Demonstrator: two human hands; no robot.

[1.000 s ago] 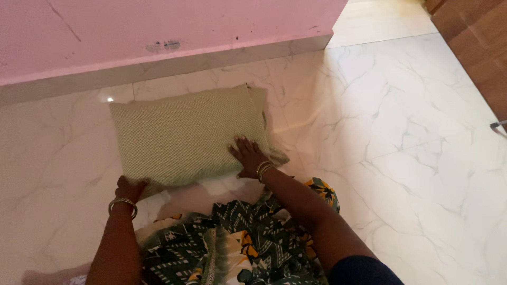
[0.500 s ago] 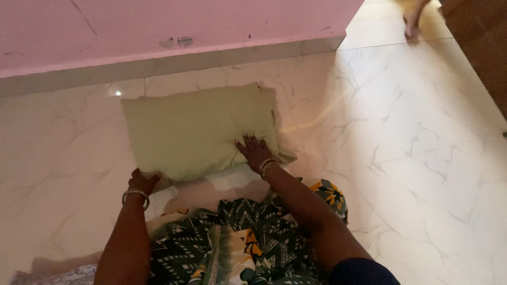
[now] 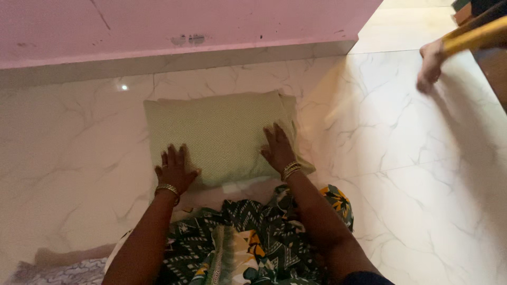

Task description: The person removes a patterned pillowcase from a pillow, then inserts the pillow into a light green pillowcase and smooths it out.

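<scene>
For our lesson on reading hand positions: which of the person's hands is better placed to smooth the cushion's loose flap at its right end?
Right, most likely. The right hand lies flat on the green cushion beside the loose flap. The left hand presses the opposite, near-left corner.

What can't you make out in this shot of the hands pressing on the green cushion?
Head view only:
- The green cushion: parts of its near edge lie under the left hand and right hand.
- Another person's foot, top right: motion-blurred, and the leg is cut off by the frame edge.
- The patterned dress: cut off by the bottom edge.
- A patterned cloth, bottom left: mostly out of frame.
</scene>
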